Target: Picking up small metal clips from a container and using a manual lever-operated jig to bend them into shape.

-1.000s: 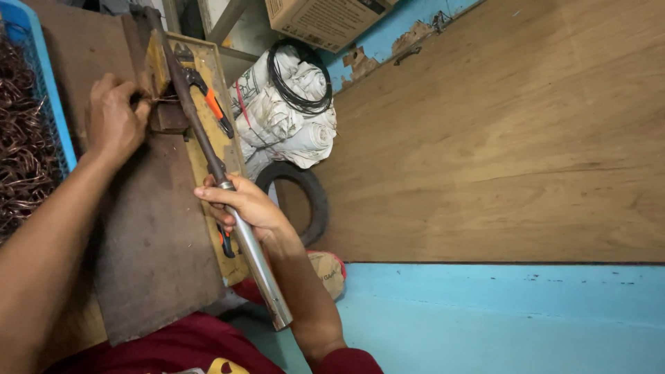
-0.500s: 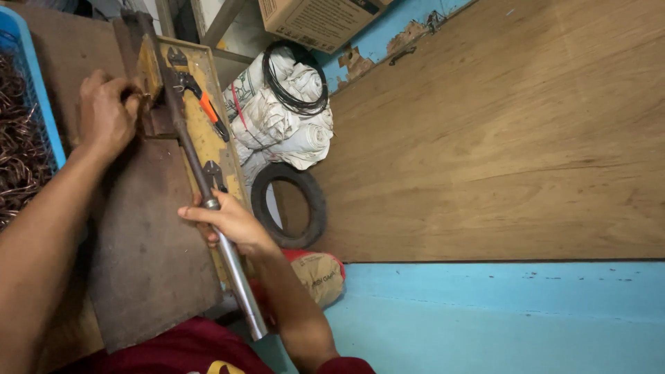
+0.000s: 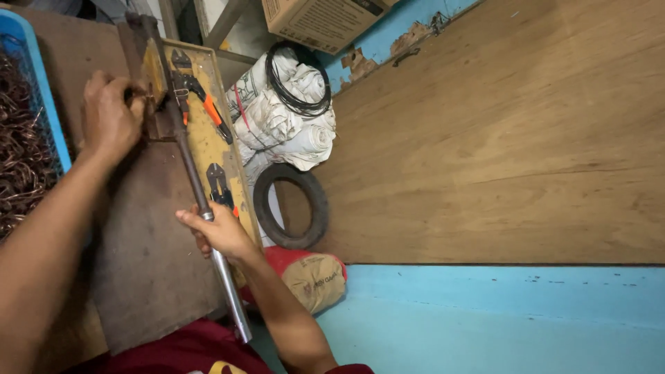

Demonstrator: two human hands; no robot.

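My right hand (image 3: 218, 232) grips a long metal lever handle (image 3: 208, 221) that runs from the bench's far end down toward my lap. The lever joins a dark metal press block (image 3: 158, 121) fixed on the worn wooden bench (image 3: 138, 263). My left hand (image 3: 111, 118) is closed against the block, pinching something small that the fingers hide. A blue crate (image 3: 48, 104) of bent copper-coloured wire pieces (image 3: 17, 159) stands at my left forearm.
A yellow board (image 3: 218, 149) beside the lever holds an orange-handled cutter (image 3: 204, 104) and small black pliers (image 3: 218, 183). Beyond lie white sacks (image 3: 277, 125) with a black cable coil (image 3: 298, 83), a black tyre (image 3: 291, 208), a cardboard box (image 3: 318, 17), a plywood wall and blue-painted surface.
My right hand has kept hold of the lever and swung it toward the yellow board. The left hand stays at the block. The view shifted slightly.
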